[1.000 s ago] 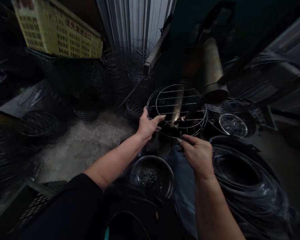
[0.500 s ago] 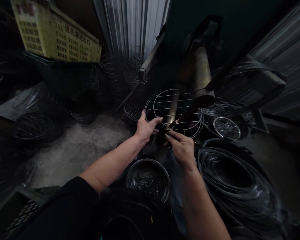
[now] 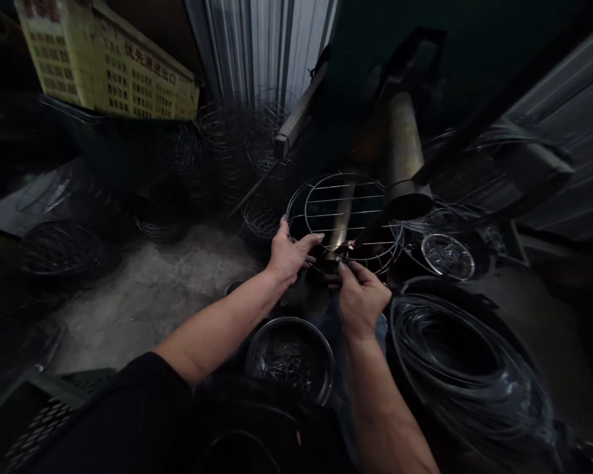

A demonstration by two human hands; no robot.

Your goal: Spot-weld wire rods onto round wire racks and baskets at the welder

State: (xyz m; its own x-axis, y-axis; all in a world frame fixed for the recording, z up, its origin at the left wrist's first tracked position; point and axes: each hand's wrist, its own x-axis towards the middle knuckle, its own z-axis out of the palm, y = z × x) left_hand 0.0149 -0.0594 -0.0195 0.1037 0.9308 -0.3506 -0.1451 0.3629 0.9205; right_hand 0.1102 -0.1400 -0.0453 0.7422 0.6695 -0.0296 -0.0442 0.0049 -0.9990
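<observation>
A round wire rack [image 3: 360, 212], with parallel crossbars inside its rings, lies tilted between the metal arms of a machine. My left hand [image 3: 287, 253] grips the rack's near left rim, thumb stretched along the wire. My right hand [image 3: 362, 296] is closed in a pinch at the near rim; what its fingertips hold is too small and dark to make out. Just beyond those fingertips, a dark slanting rod [image 3: 373, 227] meets the rack wire, with a small reddish glow at its tip. Below the rack runs a brass-coloured bar [image 3: 344, 209].
A thick metal cylinder [image 3: 406, 148] juts out above the rack. In front of me sits a metal bowl [image 3: 332, 359] of short wire pieces. Coiled wire [image 3: 420, 388] fills a tub at right, near a smaller dish [image 3: 470, 264]. A yellow crate [image 3: 143, 82] stands back left.
My right hand has shifted slightly right along the near rim, its wrist turning a little. The left hand keeps its hold, and the rack has barely moved.
</observation>
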